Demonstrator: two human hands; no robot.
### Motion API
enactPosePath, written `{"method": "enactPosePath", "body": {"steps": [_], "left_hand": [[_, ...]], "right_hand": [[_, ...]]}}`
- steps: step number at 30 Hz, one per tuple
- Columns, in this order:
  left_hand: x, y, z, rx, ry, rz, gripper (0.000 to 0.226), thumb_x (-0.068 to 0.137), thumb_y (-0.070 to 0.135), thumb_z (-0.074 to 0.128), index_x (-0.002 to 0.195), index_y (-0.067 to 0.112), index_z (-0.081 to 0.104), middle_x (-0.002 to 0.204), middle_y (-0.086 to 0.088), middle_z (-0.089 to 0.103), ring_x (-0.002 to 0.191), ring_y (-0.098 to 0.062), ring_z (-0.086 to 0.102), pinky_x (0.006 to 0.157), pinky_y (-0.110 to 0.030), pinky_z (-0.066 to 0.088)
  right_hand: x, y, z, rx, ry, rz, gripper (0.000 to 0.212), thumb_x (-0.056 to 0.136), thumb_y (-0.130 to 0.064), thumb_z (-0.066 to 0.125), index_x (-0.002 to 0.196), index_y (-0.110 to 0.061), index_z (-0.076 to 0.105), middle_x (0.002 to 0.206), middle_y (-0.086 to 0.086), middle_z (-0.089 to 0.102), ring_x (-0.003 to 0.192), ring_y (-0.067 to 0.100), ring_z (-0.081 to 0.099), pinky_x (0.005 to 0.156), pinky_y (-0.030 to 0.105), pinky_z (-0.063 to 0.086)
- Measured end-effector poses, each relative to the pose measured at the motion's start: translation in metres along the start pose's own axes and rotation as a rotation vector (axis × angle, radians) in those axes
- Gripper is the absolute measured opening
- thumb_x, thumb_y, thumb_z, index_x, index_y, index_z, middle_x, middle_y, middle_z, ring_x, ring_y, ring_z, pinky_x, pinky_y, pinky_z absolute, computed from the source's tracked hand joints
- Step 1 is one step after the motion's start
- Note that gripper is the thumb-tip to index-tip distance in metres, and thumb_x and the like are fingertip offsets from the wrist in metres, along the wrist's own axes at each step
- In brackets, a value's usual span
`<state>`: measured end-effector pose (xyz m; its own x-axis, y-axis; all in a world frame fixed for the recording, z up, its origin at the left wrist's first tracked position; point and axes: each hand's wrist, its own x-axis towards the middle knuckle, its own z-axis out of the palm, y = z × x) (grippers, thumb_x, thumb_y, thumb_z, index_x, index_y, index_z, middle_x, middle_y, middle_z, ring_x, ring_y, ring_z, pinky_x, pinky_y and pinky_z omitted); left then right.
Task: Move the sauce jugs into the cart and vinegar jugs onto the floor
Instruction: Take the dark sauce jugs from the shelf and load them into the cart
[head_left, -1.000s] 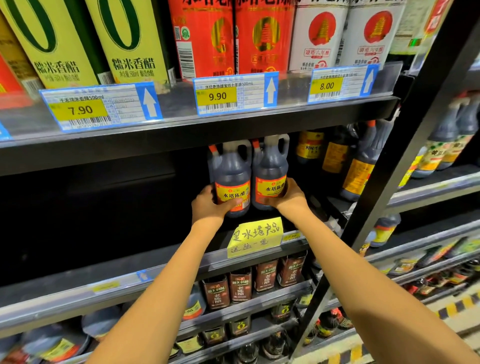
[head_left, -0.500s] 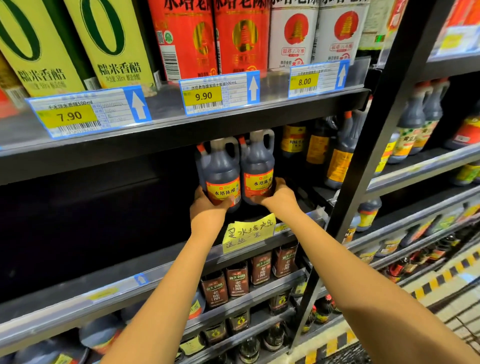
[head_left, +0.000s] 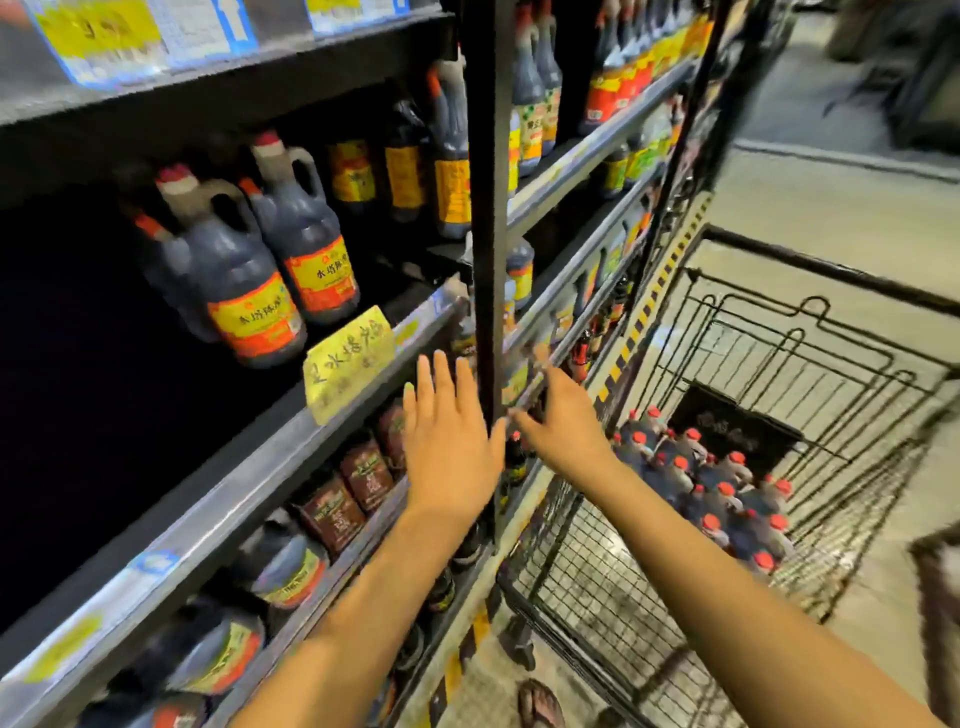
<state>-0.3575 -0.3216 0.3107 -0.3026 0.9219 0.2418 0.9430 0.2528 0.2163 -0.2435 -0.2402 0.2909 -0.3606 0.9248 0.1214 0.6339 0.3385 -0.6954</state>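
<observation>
Two dark jugs with orange-yellow labels stand side by side on the middle shelf, the nearer jug (head_left: 244, 291) on the left and the farther jug (head_left: 311, 249) beside it. My left hand (head_left: 447, 436) is below and right of them, fingers straight, holding nothing. My right hand (head_left: 558, 421) hangs past the black upright post (head_left: 485, 208), fingers loosely spread, empty. The wire cart (head_left: 753, 395) stands on the right with several red-capped dark jugs (head_left: 711, 493) inside.
A yellow handwritten tag (head_left: 348, 358) hangs on the shelf edge (head_left: 218, 525). Brown pouches (head_left: 353, 483) and more jugs fill the lower shelves. More bottles (head_left: 447, 171) stand farther along the shelves. The bare floor (head_left: 831, 208) lies beyond the cart.
Both hands have let go of the two jugs, which stay on the shelf, and dropped down to the right. The view has swung right, bringing the cart into sight.
</observation>
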Motion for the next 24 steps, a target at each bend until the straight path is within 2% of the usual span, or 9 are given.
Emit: {"method": "enactPosePath", "body": {"steps": [3, 5, 8, 11, 13, 17, 21, 24], "left_hand": [[-0.017, 0.02, 0.043, 0.05, -0.245, 0.08, 0.079, 0.095, 0.051, 0.037, 0.15, 0.008, 0.001, 0.159, -0.014, 0.0, 0.146, -0.029, -0.006, 0.119, -0.044, 0.002], [-0.028, 0.035, 0.073, 0.075, -0.369, 0.157, 0.08, 0.095, 0.051, 0.039, 0.15, 0.008, 0.002, 0.159, -0.014, 0.001, 0.146, -0.03, -0.004, 0.119, -0.044, 0.004], [-0.047, 0.061, 0.114, 0.077, -0.488, 0.297, 0.081, 0.093, 0.052, 0.042, 0.15, 0.006, 0.006, 0.158, -0.015, 0.007, 0.146, -0.03, 0.002, 0.119, -0.044, 0.006], [-0.064, 0.087, 0.152, 0.06, -0.571, 0.42, 0.083, 0.092, 0.054, 0.044, 0.149, 0.006, 0.009, 0.158, -0.015, 0.01, 0.146, -0.029, 0.003, 0.118, -0.043, 0.008], [-0.07, 0.103, 0.178, 0.061, -0.664, 0.468, 0.084, 0.092, 0.056, 0.043, 0.15, 0.007, 0.008, 0.158, -0.014, 0.007, 0.146, -0.029, 0.002, 0.118, -0.042, 0.008], [-0.069, 0.132, 0.222, 0.018, -0.872, 0.497, 0.088, 0.089, 0.055, 0.048, 0.149, 0.004, 0.008, 0.158, -0.014, 0.01, 0.146, -0.029, 0.008, 0.117, -0.041, 0.011], [-0.051, 0.156, 0.272, -0.059, -0.967, 0.48, 0.093, 0.086, 0.054, 0.054, 0.148, 0.001, 0.01, 0.156, -0.018, 0.015, 0.144, -0.031, 0.013, 0.117, -0.041, 0.016], [-0.029, 0.18, 0.311, -0.124, -0.992, 0.412, 0.092, 0.086, 0.051, 0.058, 0.149, 0.004, 0.011, 0.156, -0.015, 0.018, 0.144, -0.029, 0.017, 0.114, -0.039, 0.021]], "right_hand": [[-0.051, 0.055, 0.008, -0.114, -0.033, 0.206, 0.047, 0.082, -0.035, 0.065, 0.114, -0.006, 0.048, 0.11, 0.016, 0.056, 0.103, 0.033, 0.054, 0.08, 0.037, 0.045], [-0.086, 0.091, 0.009, -0.145, -0.05, 0.328, 0.051, 0.081, -0.04, 0.062, 0.118, -0.009, 0.047, 0.114, 0.015, 0.057, 0.108, 0.035, 0.054, 0.085, 0.039, 0.047], [-0.136, 0.135, 0.005, -0.176, -0.049, 0.535, 0.057, 0.084, -0.034, 0.062, 0.13, -0.007, 0.042, 0.128, 0.016, 0.051, 0.119, 0.035, 0.048, 0.098, 0.039, 0.041], [-0.174, 0.173, 0.001, -0.131, -0.007, 0.714, 0.06, 0.082, -0.041, 0.066, 0.128, -0.008, 0.044, 0.129, 0.013, 0.052, 0.12, 0.031, 0.048, 0.101, 0.036, 0.039], [-0.188, 0.195, -0.004, -0.092, 0.029, 0.776, 0.061, 0.081, -0.042, 0.068, 0.128, -0.009, 0.046, 0.128, 0.012, 0.053, 0.12, 0.03, 0.049, 0.1, 0.036, 0.041], [-0.195, 0.239, -0.015, -0.054, 0.028, 0.816, 0.059, 0.078, -0.026, 0.073, 0.129, -0.009, 0.048, 0.127, 0.013, 0.055, 0.118, 0.031, 0.051, 0.097, 0.033, 0.04], [-0.181, 0.288, -0.008, -0.068, -0.024, 0.909, 0.066, 0.08, -0.03, 0.072, 0.133, -0.007, 0.042, 0.13, 0.016, 0.05, 0.121, 0.033, 0.048, 0.103, 0.037, 0.04], [-0.155, 0.324, -0.005, -0.125, -0.062, 0.932, 0.068, 0.082, -0.016, 0.067, 0.139, -0.004, 0.033, 0.134, 0.02, 0.045, 0.123, 0.036, 0.044, 0.102, 0.037, 0.038]]}}
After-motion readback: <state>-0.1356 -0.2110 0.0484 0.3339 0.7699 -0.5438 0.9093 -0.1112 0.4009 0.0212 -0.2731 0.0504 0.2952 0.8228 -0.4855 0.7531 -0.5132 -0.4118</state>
